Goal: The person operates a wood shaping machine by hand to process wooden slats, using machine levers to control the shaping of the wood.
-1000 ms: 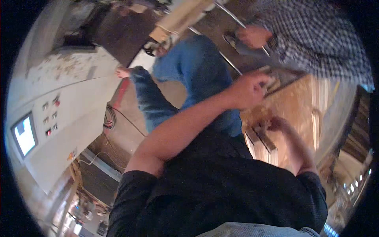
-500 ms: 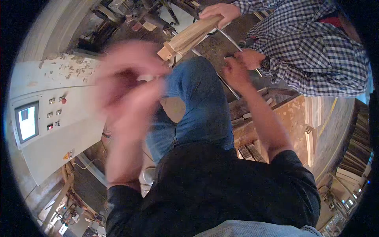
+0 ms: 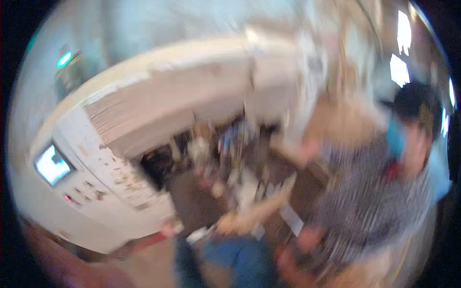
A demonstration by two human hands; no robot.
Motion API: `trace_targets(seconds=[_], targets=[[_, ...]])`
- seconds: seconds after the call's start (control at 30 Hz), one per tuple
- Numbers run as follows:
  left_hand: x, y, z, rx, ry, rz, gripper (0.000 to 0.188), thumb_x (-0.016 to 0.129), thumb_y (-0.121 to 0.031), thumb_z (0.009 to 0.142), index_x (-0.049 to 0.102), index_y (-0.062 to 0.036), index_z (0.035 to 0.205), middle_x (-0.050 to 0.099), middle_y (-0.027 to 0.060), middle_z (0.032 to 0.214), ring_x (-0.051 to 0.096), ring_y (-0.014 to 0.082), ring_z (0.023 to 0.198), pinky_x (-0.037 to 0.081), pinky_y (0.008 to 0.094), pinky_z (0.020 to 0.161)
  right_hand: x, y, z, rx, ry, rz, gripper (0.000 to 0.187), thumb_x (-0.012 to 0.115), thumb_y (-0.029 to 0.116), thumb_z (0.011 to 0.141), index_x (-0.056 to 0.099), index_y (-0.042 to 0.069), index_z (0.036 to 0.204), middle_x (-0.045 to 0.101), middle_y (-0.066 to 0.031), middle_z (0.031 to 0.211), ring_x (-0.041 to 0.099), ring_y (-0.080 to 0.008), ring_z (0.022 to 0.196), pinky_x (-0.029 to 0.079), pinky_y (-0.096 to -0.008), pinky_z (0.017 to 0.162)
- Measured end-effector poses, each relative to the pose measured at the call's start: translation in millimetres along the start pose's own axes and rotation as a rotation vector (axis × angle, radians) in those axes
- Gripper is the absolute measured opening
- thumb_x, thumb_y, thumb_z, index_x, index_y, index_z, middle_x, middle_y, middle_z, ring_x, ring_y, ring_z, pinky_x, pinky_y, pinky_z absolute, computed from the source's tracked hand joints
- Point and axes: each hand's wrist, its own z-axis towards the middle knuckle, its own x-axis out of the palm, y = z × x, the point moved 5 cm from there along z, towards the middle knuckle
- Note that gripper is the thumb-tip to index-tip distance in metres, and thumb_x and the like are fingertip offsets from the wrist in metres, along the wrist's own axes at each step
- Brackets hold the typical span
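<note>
At the far left, a big white machine (image 3: pixel 96 192) filled that side of the room, with 1 small bright screen (image 3: pixel 52 164) and a few little buttons (image 3: pixel 84 192) below it. Everything was smeared with blur, so only rough shapes showed. Down in the bottom left corner, a pinkish smear (image 3: pixel 62 273) could have been the person's left hand or arm; I could not tell, and I could not tell if it was open or closed. In the middle, near the bottom, the person's blue trouser leg (image 3: pixel 235 261) showed. Just above it lay a pale piece of wood (image 3: pixel 254 211), tilted up toward the right. A reddish blur that may have been the right hand (image 3: pixel 285 259) sat at the bottom, just right of the blue leg and below the wood; its grip was too blurred to make out. On the right stood another person in a checked shirt (image 3: pixel 370 206), with 1 hand (image 3: pixel 307 237) near the lower end of the wood.
</note>
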Motion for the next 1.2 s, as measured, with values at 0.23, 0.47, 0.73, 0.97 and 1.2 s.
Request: trace_targets(seconds=[0.23, 0.47, 0.73, 0.97, 1.2], targets=[[42.5, 11.8, 47.4, -0.348, 0.163, -0.032, 0.023, 0.066, -0.013, 0.083, 0.064, 0.003, 0.099, 0.067, 0.0119, 0.088, 0.062, 0.0178, 0.069, 0.053, 0.0309, 0.072, 0.0, 37.3, 47.3, 0.175, 0.049, -0.095, 0.026, 0.048, 0.019, 0.096, 0.063, 0.004, 0.08, 0.063, -0.0194, 0.073, 0.063, -0.0326, 0.068, 0.045, -0.0454, 0.061], [125.9, 57.7, 46.9, -0.595, 0.252, 0.103, 0.02, 0.066, -0.008, 0.084, 0.065, 0.0021, 0.101, 0.067, 0.0106, 0.086, 0.062, 0.0162, 0.067, 0.053, 0.0291, 0.072, 1.7, 30.4, 68.7, 0.145, 0.164, -0.098, 0.036, 0.046, 0.033, 0.097, 0.065, 0.003, 0.091, 0.066, -0.0253, 0.09, 0.062, -0.0465, 0.085, 0.048, -0.0543, 0.075], [196.0, 145.1, -171.5, -1.279, 0.454, 0.426, 0.028, 0.073, -0.019, 0.081, 0.069, -0.005, 0.106, 0.068, 0.017, 0.105, 0.067, 0.0318, 0.092, 0.054, 0.0394, 0.083, 22.3, 13.7, 41.4, 0.014, 0.03, -0.011, 0.03, 0.051, 0.027, 0.097, 0.064, 0.0, 0.092, 0.061, -0.0246, 0.078, 0.059, -0.0399, 0.07, 0.044, -0.0462, 0.065], [254.8, 174.1, -272.0, -1.155, 0.988, 0.548, 0.057, 0.063, -0.035, 0.089, 0.052, -0.0049, 0.135, 0.049, 0.0168, 0.141, 0.042, 0.0357, 0.134, 0.036, 0.043, 0.111, 10.5, 21.9, 49.3, 0.14, 0.182, -0.041, 0.034, 0.048, 0.027, 0.098, 0.065, -0.002, 0.102, 0.066, -0.0263, 0.094, 0.062, -0.0463, 0.09, 0.047, -0.0494, 0.079], [274.8, 173.2, -305.9, -1.099, 1.141, 0.584, 0.07, 0.048, -0.049, 0.094, 0.034, -0.0093, 0.149, 0.027, 0.0135, 0.157, 0.021, 0.0343, 0.146, 0.012, 0.0498, 0.12, 26.1, -33.4, 50.8, 0.067, 0.141, -0.095, 0.037, 0.046, 0.024, 0.099, 0.064, -0.005, 0.113, 0.067, -0.0251, 0.104, 0.064, -0.0379, 0.095, 0.047, -0.0463, 0.083]])
